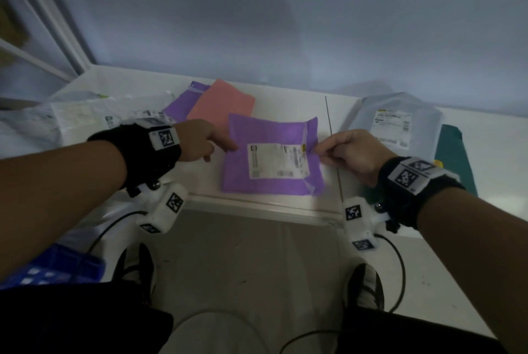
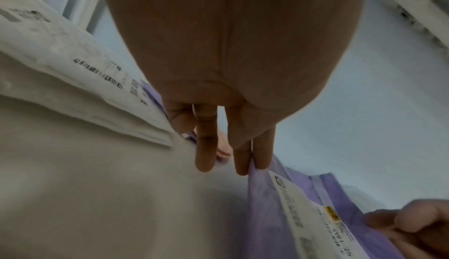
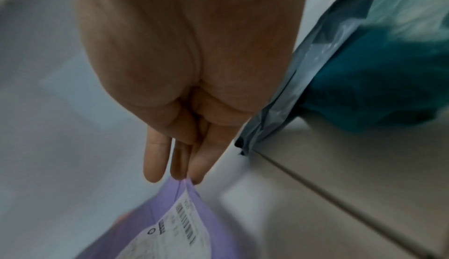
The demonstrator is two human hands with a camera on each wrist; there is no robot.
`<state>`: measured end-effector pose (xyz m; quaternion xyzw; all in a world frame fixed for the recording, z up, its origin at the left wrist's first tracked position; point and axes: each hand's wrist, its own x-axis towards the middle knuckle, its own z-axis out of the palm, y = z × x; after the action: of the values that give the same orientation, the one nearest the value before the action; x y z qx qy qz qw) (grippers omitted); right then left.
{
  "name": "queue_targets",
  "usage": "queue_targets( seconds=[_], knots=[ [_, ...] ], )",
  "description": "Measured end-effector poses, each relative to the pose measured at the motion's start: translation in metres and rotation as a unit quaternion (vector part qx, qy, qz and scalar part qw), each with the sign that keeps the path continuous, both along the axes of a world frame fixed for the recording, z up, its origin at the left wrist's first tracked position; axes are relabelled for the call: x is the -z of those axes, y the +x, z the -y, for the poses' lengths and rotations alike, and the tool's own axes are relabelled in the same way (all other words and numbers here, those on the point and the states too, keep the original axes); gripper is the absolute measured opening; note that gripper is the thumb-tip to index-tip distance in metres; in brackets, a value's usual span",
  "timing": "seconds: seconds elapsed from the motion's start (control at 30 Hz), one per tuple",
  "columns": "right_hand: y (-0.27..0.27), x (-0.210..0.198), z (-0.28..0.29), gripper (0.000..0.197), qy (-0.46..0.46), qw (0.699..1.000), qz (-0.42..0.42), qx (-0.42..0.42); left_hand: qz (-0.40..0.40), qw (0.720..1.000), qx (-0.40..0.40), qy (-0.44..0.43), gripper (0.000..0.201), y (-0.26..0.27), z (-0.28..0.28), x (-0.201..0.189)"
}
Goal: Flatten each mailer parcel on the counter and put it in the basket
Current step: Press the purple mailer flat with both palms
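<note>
A purple mailer (image 1: 271, 156) with a white shipping label lies near the front edge of the white counter (image 1: 285, 96). My left hand (image 1: 200, 142) pinches its left edge (image 2: 255, 171) between thumb and fingers. My right hand (image 1: 345, 153) pinches its right edge; in the right wrist view the fingertips (image 3: 194, 174) close on the purple film (image 3: 170, 224). The mailer looks held taut between both hands. Part of a blue basket (image 1: 54, 265) shows on the floor at lower left.
Behind lie a pink mailer (image 1: 225, 102) over another purple mailer (image 1: 183, 102). White mailers (image 1: 77, 119) pile up at the left. A grey mailer (image 1: 397, 122) lies over a dark teal one (image 1: 454, 159) at the right. My shoes and cables are below.
</note>
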<state>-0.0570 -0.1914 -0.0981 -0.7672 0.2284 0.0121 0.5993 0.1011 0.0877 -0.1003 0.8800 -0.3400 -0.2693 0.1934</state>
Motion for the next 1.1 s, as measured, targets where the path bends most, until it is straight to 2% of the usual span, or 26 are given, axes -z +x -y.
queue_targets(
  seconds=[0.07, 0.13, 0.2, 0.27, 0.33, 0.43, 0.5, 0.67, 0.8, 0.93, 1.0, 1.1],
  knots=[
    [-0.004, 0.000, 0.000, 0.034, -0.081, 0.995, -0.050, -0.035, -0.002, 1.000, 0.011, 0.028, 0.057, -0.007, 0.003, 0.007],
    [-0.005, 0.000, -0.001, 0.031, -0.193, 0.976, -0.082, -0.064, 0.070, 0.993, 0.022, 0.089, 0.044, -0.014, 0.009, 0.007],
    [-0.004, 0.000, -0.002, 0.024, -0.301, 0.948, -0.072, -0.069, 0.162, 0.978, 0.027, 0.131, 0.037, -0.018, 0.019, 0.006],
    [0.001, 0.003, -0.009, 0.014, -0.375, 0.923, -0.043, -0.078, 0.188, 0.974, 0.030, 0.121, 0.047, -0.023, 0.033, 0.006],
    [0.009, 0.014, -0.018, 0.031, -0.413, 0.903, -0.040, -0.115, 0.170, 0.979, 0.036, 0.104, 0.061, -0.031, 0.049, 0.012],
    [0.019, 0.040, -0.038, 0.059, -0.467, 0.862, -0.047, -0.195, 0.170, 0.977, 0.067, 0.109, 0.069, -0.043, 0.064, 0.030],
    [0.023, 0.057, -0.048, 0.062, -0.485, 0.844, -0.035, -0.225, 0.180, 0.970, 0.095, 0.133, 0.071, -0.043, 0.063, 0.043],
    [0.033, 0.062, -0.047, 0.062, -0.478, 0.839, -0.073, -0.250, 0.162, 0.970, 0.102, 0.147, 0.082, -0.029, 0.050, 0.055],
    [0.031, 0.064, -0.044, 0.068, -0.449, 0.848, -0.120, -0.254, 0.147, 0.973, 0.098, 0.152, 0.095, -0.025, 0.053, 0.056],
    [0.024, 0.058, -0.047, 0.072, -0.436, 0.859, -0.125, -0.236, 0.147, 0.966, 0.112, 0.180, 0.105, -0.025, 0.052, 0.049],
    [0.022, 0.055, -0.044, 0.080, -0.429, 0.858, -0.134, -0.250, 0.153, 0.962, 0.125, 0.187, 0.108, -0.025, 0.049, 0.045],
    [0.021, 0.053, -0.035, 0.101, -0.429, 0.845, -0.135, -0.288, 0.157, 0.960, 0.127, 0.194, 0.116, -0.024, 0.044, 0.046]
  ],
)
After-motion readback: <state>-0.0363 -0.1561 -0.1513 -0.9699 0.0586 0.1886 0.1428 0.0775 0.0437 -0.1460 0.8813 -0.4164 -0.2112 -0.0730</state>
